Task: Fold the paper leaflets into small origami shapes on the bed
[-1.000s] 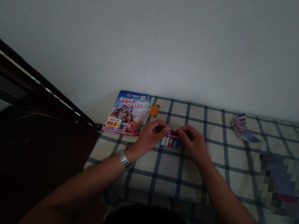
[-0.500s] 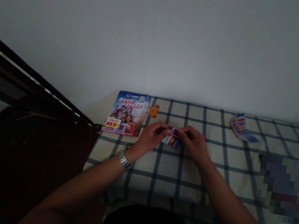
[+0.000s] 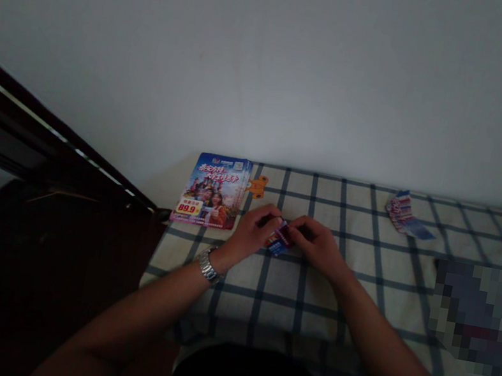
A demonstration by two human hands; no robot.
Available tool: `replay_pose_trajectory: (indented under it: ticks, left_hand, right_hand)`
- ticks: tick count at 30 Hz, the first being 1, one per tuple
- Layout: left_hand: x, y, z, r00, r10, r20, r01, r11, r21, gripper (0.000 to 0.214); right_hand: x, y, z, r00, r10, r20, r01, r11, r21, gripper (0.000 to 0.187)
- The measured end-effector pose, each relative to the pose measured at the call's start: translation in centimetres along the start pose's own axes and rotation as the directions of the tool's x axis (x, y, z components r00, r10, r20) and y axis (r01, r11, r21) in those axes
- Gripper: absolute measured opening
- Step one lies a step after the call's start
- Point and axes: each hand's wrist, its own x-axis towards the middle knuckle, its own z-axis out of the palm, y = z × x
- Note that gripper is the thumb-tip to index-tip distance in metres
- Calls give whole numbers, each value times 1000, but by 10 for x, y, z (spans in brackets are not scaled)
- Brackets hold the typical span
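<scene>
From the head camera, you look down at your two hands, which meet over a checked cloth with dark lines on it. Your left hand and your right hand come in from the two sides, and their fingertips almost touch. Between them is a small folded paper, red on top and blue lower down. Both hands pinch it with curled fingers, the left on its left edge and the right on its right edge. It is right in the middle, so no hand is nearer than the other. The paper sits tilted, with its low corner pointing down to the cloth and toward you. It is too dim to tell if that corner rests on the cloth. Its long side seems to slant from the top right to the bottom left, but it is too small to be sure. You wear a shiny watch on your left wrist. Just past your left hand, to the left, lies a stack of bright leaflets, flat by the wall. A little orange thing sits beside the stack. Far off to the right, well away from both hands, lie some more folded papers. A blurred patch covers part of the cloth on the right.
</scene>
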Motion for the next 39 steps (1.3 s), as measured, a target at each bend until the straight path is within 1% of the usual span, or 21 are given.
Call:
replay_pose_trajectory:
  ticks: [4, 9, 13, 18, 24, 26, 28, 31, 34, 36, 39]
  left_hand:
    - [1, -2, -1, 1000, 16, 4, -16, 1000, 3, 19]
    - [1, -2, 0, 1000, 23, -2, -23, 999, 31, 22]
    - [1, 2, 1, 1000, 29, 6, -29, 1000, -11, 25]
    - [2, 1, 0, 999, 37, -11, -37, 999, -23, 24]
    - [2, -2, -1, 999, 31, -13, -31, 1000, 5, 26]
    - [3, -2, -1, 999, 32, -7, -32, 999, 0, 27]
    - [3, -3, -1, 999, 32, -18, -32, 999, -18, 28]
    - [4, -7, 0, 999, 21, -45, -22, 999, -34, 31]
    - [4, -11, 1, 998, -16, -59, 12, 998, -68, 31]
    - [4, -11, 2, 997, -44, -57, 38, 994, -102, 32]
    - [4, -10, 2, 996, -68, -63, 62, 993, -98, 32]
  right_hand:
    - [-1, 1, 1, 999, -22, 35, 23, 999, -27, 26]
    - [1, -3, 0, 1000, -16, 0, 16, 993, -115, 25]
    - [1, -3, -1, 1000, -23, -10, 22, 994, -107, 24]
    - [0, -1, 1, 1000, -17, 15, 19, 996, -86, 24]
    - [0, -3, 1, 998, -63, 31, 67, 983, -172, 24]
    - [0, -2, 0, 999, -52, 9, 52, 984, -171, 25]
    - [2, -1, -2, 999, -24, -46, 18, 991, -130, 27]
    - [5, 1, -4, 987, 21, -158, -22, 1000, -2, 31]
    - [8, 2, -6, 967, 62, -249, -34, 993, 115, 35]
    - [10, 2, -7, 956, 80, -281, -38, 988, 150, 37]
    - [10, 4, -6, 955, 95, -283, -47, 984, 173, 38]
